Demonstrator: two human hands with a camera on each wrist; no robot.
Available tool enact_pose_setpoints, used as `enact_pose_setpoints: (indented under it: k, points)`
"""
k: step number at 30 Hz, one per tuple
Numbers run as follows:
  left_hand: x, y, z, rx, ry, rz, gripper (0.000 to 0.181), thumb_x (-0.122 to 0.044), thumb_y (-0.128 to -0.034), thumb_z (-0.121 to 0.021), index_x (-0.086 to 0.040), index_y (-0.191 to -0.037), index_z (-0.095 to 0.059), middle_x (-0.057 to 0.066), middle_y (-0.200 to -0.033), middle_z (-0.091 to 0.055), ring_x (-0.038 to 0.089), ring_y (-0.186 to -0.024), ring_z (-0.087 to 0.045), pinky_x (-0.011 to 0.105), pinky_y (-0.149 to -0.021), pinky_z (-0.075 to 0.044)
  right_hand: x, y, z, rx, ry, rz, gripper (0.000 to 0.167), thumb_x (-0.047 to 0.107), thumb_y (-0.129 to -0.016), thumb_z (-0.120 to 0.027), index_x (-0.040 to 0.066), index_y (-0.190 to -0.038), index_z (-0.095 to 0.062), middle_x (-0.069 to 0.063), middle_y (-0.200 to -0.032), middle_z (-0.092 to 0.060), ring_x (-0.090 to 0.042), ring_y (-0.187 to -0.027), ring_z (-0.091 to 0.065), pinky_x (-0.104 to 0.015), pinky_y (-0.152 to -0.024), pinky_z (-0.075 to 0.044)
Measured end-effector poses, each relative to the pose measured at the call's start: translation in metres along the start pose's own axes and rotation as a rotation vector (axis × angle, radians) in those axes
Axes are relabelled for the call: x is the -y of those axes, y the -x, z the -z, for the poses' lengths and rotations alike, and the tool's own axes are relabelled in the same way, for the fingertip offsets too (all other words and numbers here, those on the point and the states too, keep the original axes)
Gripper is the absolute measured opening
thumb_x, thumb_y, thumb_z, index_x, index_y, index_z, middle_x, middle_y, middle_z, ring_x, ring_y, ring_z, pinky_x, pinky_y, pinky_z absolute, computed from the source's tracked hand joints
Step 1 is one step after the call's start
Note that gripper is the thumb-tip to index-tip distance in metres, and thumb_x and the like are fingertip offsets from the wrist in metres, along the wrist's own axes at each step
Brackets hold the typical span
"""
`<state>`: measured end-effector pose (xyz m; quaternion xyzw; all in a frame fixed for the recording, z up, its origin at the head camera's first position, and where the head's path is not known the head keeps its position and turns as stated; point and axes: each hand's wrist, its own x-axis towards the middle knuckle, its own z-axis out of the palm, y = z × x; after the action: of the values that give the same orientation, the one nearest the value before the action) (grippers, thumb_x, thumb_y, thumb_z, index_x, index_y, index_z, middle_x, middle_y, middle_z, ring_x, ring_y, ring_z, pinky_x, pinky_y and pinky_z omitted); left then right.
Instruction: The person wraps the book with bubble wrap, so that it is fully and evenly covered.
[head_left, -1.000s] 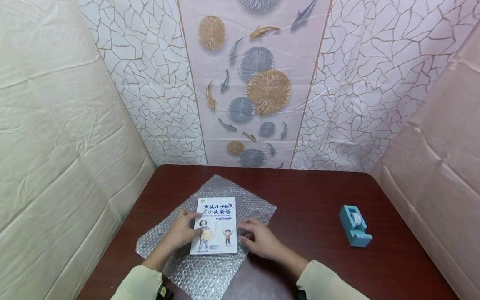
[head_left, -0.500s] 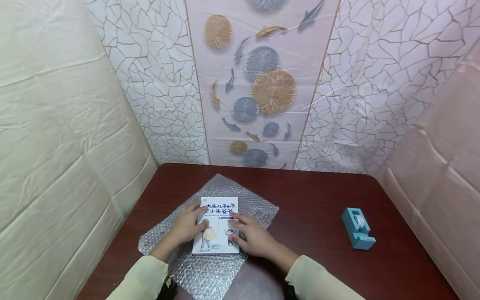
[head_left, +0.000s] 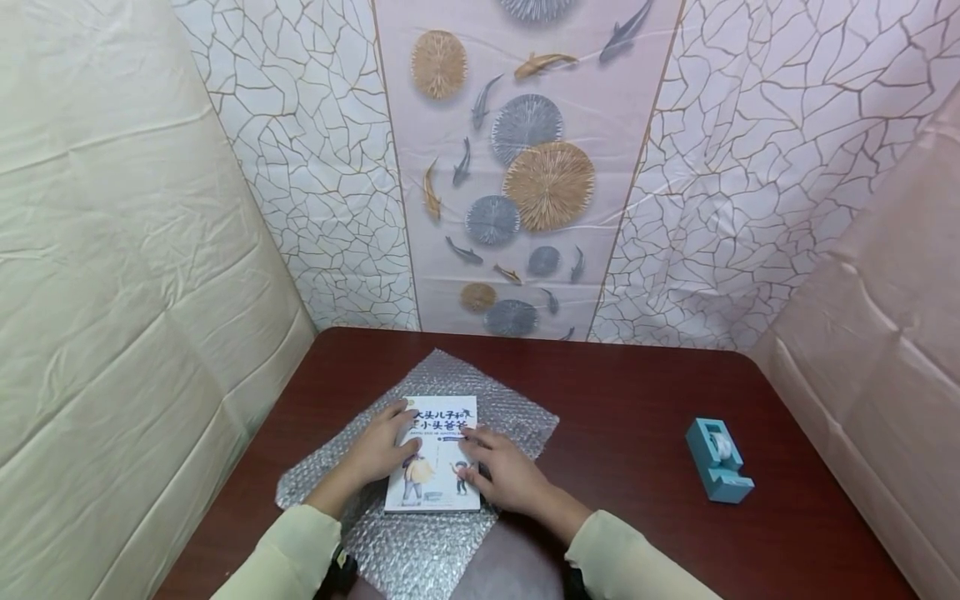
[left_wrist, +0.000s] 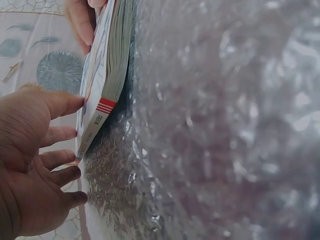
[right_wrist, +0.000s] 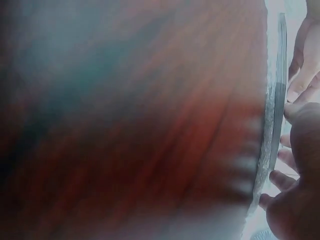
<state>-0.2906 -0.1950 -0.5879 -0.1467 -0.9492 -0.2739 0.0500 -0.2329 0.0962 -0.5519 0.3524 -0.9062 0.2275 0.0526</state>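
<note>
A white paperback book (head_left: 438, 457) with dark blue lettering and cartoon figures lies face up on a sheet of bubble wrap (head_left: 420, 550). My left hand (head_left: 375, 450) rests on the cover's left side, fingers extended and thumb lying over it. On the right side of the cover rests my right hand (head_left: 510, 477), its fingers spread and relaxed. The left wrist view shows the spine (left_wrist: 95, 120) with red stripes, and fingertips at the book's edge. In the right wrist view, the right hand (right_wrist: 300, 185) meets the book from above, seen edge-on.
A blue tape dispenser (head_left: 718, 460) with a roll of clear tape stands on the dark red table (head_left: 622, 400) to the right. Quilted cream panels (head_left: 150, 333) flank the table, and a patterned curtain (head_left: 517, 250) hangs behind it.
Both hands have come onto the book's cover: the right moved left from beside the book, the left slid slightly further over it. The view has shifted slightly; the last half second is nearly still.
</note>
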Motion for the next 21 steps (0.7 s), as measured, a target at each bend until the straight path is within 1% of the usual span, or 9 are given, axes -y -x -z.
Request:
enact_pose_setpoints:
  k: [5,6,8,11,12,14,16,17,21]
  points:
    - [0.003,-0.01,-0.004,0.006,0.006,-0.001,0.063,-0.034,-0.0994,-0.077,-0.004,-0.153,-0.064,0.022,-0.17,-0.05,0.051,-0.153,-0.052,0.07,-0.122,-0.044,0.001,0.0,0.001,0.006,0.03,0.011,0.051,0.032,-0.11,-0.069,0.002,-0.151,-0.066,-0.019,-0.166,-0.057,-0.047,-0.154,-0.053,-0.066,-0.124,-0.044]
    - [-0.002,-0.01,0.001,0.024,0.002,0.014,0.063,-0.034,-0.1003,-0.076,-0.003,-0.153,-0.063,0.022,-0.171,-0.049,0.05,-0.154,-0.05,0.07,-0.123,-0.043,0.002,0.0,0.001,0.007,0.04,0.016,0.051,0.032,-0.11,-0.07,0.002,-0.151,-0.066,-0.018,-0.166,-0.057,-0.046,-0.154,-0.053,-0.066,-0.124,-0.045]
    - [-0.005,-0.013,0.002,0.036,0.015,0.034,0.063,-0.034,-0.1,-0.076,-0.003,-0.154,-0.063,0.022,-0.172,-0.047,0.05,-0.156,-0.048,0.07,-0.125,-0.041,0.004,0.0,0.003,0.02,0.05,0.022,0.051,0.031,-0.11,-0.07,0.0,-0.15,-0.066,-0.018,-0.166,-0.057,-0.045,-0.154,-0.053,-0.064,-0.124,-0.045]
    - [-0.006,-0.016,0.004,0.035,0.032,0.032,0.061,-0.031,-0.1008,-0.075,-0.001,-0.153,-0.063,0.026,-0.17,-0.047,0.052,-0.155,-0.048,0.071,-0.125,-0.04,0.003,-0.001,0.005,0.044,0.047,0.043,0.052,0.032,-0.111,-0.068,-0.001,-0.151,-0.065,-0.019,-0.165,-0.057,-0.045,-0.154,-0.053,-0.063,-0.124,-0.046]
    - [-0.008,-0.017,0.005,0.037,0.04,0.035,0.06,-0.03,-0.1014,-0.074,-0.001,-0.153,-0.063,0.027,-0.17,-0.047,0.053,-0.155,-0.048,0.071,-0.125,-0.04,0.002,-0.001,0.006,0.047,0.037,0.054,0.053,0.034,-0.111,-0.067,-0.002,-0.151,-0.065,-0.02,-0.164,-0.058,-0.045,-0.152,-0.054,-0.063,-0.123,-0.047]
    - [-0.005,-0.02,0.005,0.027,0.055,0.025,0.06,-0.029,-0.1018,-0.072,0.0,-0.153,-0.062,0.029,-0.168,-0.048,0.055,-0.153,-0.049,0.073,-0.123,-0.041,-0.003,-0.001,0.007,0.057,0.003,0.081,0.056,0.039,-0.113,-0.063,-0.002,-0.152,-0.064,-0.021,-0.163,-0.058,-0.047,-0.151,-0.054,-0.065,-0.122,-0.047]
    - [-0.011,-0.02,0.012,0.033,0.054,0.032,0.059,-0.028,-0.1029,-0.072,0.002,-0.153,-0.061,0.032,-0.167,-0.047,0.057,-0.152,-0.048,0.074,-0.121,-0.042,-0.017,-0.002,-0.001,0.047,0.008,0.128,0.06,0.046,-0.115,-0.057,0.001,-0.155,-0.062,-0.018,-0.164,-0.058,-0.043,-0.152,-0.055,-0.06,-0.121,-0.05]
    - [-0.015,-0.021,0.017,0.036,0.06,0.038,0.059,-0.027,-0.1032,-0.071,0.002,-0.153,-0.061,0.033,-0.167,-0.046,0.058,-0.152,-0.047,0.075,-0.12,-0.042,-0.019,-0.003,0.0,0.053,-0.009,0.138,0.061,0.047,-0.115,-0.057,0.001,-0.155,-0.062,-0.018,-0.164,-0.058,-0.044,-0.152,-0.055,-0.061,-0.12,-0.05]
    - [-0.029,-0.022,0.035,0.058,0.03,0.082,0.057,-0.025,-0.1057,-0.07,0.003,-0.154,-0.06,0.036,-0.169,-0.042,0.058,-0.155,-0.042,0.074,-0.119,-0.044,-0.019,-0.006,0.007,0.114,-0.041,0.117,0.061,0.044,-0.113,-0.062,0.001,-0.157,-0.06,-0.017,-0.166,-0.057,-0.041,-0.154,-0.054,-0.058,-0.122,-0.05]
